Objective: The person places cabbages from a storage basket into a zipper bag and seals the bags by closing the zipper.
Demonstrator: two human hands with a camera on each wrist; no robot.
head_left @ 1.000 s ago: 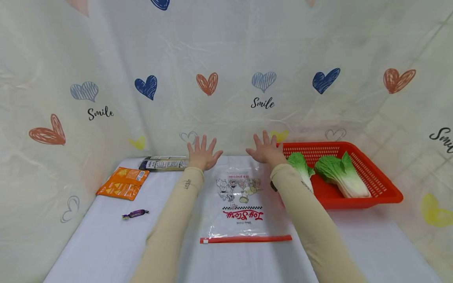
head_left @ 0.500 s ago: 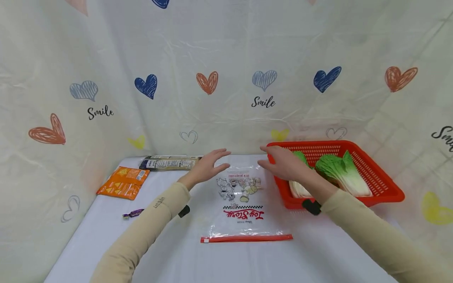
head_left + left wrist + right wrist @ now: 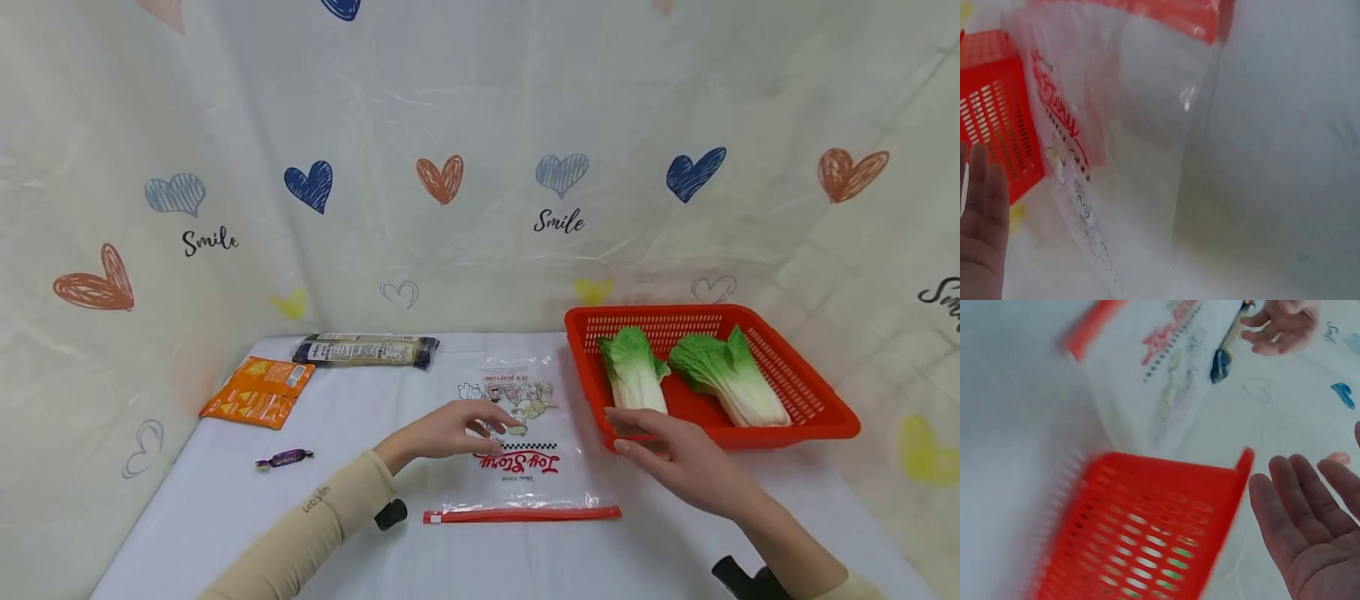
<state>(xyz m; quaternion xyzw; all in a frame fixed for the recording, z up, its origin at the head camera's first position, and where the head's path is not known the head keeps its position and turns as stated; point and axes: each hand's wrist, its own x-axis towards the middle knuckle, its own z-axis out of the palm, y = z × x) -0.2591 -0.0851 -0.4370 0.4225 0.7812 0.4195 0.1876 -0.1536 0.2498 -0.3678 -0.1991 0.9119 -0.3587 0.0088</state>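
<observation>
My left hand (image 3: 450,432) hovers over the clear zip bag (image 3: 517,487), its fingers loosely bent and holding nothing. The bag lies flat, with printed cartoon figures, red lettering and a red slider strip along its near edge. My right hand (image 3: 682,458) is in front of the red plastic basket (image 3: 825,417), fingers relaxed and nothing held. Inside the basket lie two napa cabbages, one on the left (image 3: 632,371) and one on the right (image 3: 731,379). In the right wrist view the right palm (image 3: 1329,550) shows beside the basket's wall, and the left hand appears farther back.
At the back left is a dark-ended long packet (image 3: 367,351) with printed labels. An orange snack bag (image 3: 258,392) lies left of it, and a purple wrapped candy (image 3: 285,459) is nearer. A white curtain (image 3: 487,250) with hearts hangs behind the table.
Both hands have come back from the far side of the table toward me, fingers going from spread to loosely bent. The right hand has moved rightward, uncovering the left cabbage. The objects stay put.
</observation>
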